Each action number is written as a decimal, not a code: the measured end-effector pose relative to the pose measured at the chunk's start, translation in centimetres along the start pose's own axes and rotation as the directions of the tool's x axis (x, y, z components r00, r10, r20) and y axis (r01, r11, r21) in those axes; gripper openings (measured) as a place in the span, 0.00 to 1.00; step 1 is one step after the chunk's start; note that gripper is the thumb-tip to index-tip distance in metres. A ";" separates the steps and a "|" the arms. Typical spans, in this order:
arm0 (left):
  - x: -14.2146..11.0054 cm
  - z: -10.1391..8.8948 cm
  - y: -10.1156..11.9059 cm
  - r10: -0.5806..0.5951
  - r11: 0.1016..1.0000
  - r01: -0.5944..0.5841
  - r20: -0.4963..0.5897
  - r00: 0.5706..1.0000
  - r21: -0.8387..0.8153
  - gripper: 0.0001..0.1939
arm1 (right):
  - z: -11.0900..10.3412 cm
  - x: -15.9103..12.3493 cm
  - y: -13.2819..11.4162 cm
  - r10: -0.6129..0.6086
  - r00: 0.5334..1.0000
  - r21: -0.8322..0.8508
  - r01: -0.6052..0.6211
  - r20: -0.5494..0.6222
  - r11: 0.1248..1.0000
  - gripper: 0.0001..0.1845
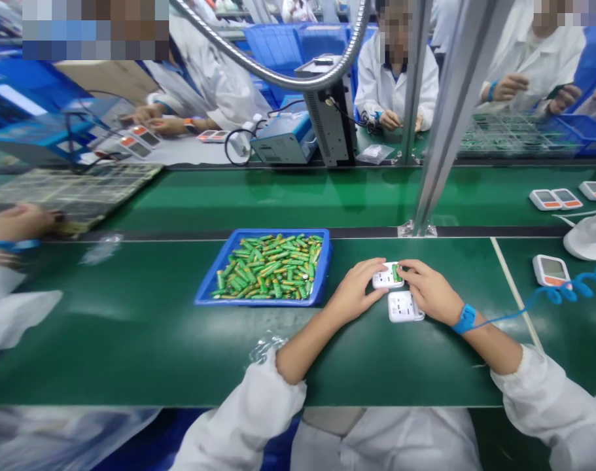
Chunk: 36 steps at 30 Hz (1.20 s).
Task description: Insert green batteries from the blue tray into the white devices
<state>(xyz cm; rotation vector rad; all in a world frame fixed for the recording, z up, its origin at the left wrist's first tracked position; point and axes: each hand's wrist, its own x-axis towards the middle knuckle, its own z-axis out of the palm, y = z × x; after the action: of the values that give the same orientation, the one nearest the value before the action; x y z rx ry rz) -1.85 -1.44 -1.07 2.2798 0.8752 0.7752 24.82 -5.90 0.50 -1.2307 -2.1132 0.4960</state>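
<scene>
On the green bench, a small white device (382, 280) lies back side up, with a green battery (395, 272) at its right end. My left hand (357, 288) grips the device's left side between thumb and fingers. The fingertips of my right hand (430, 291), which wears a blue wrist strap (466, 318), are closed on the battery. Just below, a second white device (403, 306) also lies back side up, partly beneath my right hand. To the left, a blue tray (203, 297) holds a heap of green batteries (273, 265).
At right are a device with a screen (551, 271), a white scanner-like tool (589, 235) and a coiled blue cord (582, 282). A metal post (438, 131) rises behind my hands. A co-worker's hand (20, 222) is at far left. More devices (555, 199) lie on the green belt (278, 196).
</scene>
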 end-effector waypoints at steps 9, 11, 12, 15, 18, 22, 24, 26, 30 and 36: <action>0.8 -0.1 2.2 0.127 0.991 -0.125 -0.041 0.991 0.047 0.13 | -1.9 2.8 -2.6 0.030 0.987 0.094 -0.015 -0.158 0.995 0.17; 0.8 0.3 2.6 0.272 0.962 -0.273 0.046 0.961 0.009 0.12 | -1.6 5.5 -5.3 -0.005 0.992 0.082 0.015 -0.126 0.997 0.15; 0.7 0.7 2.7 0.343 0.939 -0.342 0.089 0.935 -0.026 0.13 | -1.0 7.0 -6.8 -0.037 0.997 0.064 0.041 -0.068 0.997 0.14; 0.4 2.1 2.3 0.454 0.890 -0.437 0.146 0.879 -0.130 0.15 | 1.8 11.7 -11.2 -0.116 0.982 -0.067 0.127 0.151 0.990 0.14; 0.2 3.3 1.2 0.408 0.907 -0.386 0.131 0.903 -0.168 0.21 | 4.8 14.9 -14.1 -0.063 0.961 -0.284 0.142 0.268 0.948 0.15; 0.5 3.9 -0.1 0.349 0.932 -0.328 0.141 0.926 -0.153 0.25 | 6.8 16.4 -14.9 -0.053 0.934 -0.407 0.204 0.352 0.890 0.10; 0.8 4.0 -0.3 0.358 0.930 -0.340 0.138 0.924 -0.136 0.24 | 7.0 16.5 -14.5 -0.089 0.924 -0.391 0.243 0.371 0.888 0.10; 1.0 4.1 -0.3 0.362 0.929 -0.348 0.115 0.925 -0.126 0.23 | 7.0 16.6 -14.0 -0.119 0.924 -0.359 0.257 0.364 0.897 0.11; 1.2 4.2 0.1 0.352 0.931 -0.345 0.047 0.935 -0.121 0.19 | 6.7 16.6 -13.2 -0.200 0.927 -0.261 0.289 0.318 0.921 0.13; 1.2 4.1 0.2 0.389 0.914 -0.388 -0.015 0.921 -0.119 0.12 | 6.2 16.1 -13.0 -0.185 0.953 -0.224 0.240 0.242 0.945 0.13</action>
<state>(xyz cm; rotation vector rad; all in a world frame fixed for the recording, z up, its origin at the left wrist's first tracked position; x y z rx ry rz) 1.80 -1.88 -3.35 2.3749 0.3554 0.9574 6.57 1.72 9.13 -1.1011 -2.5259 0.2816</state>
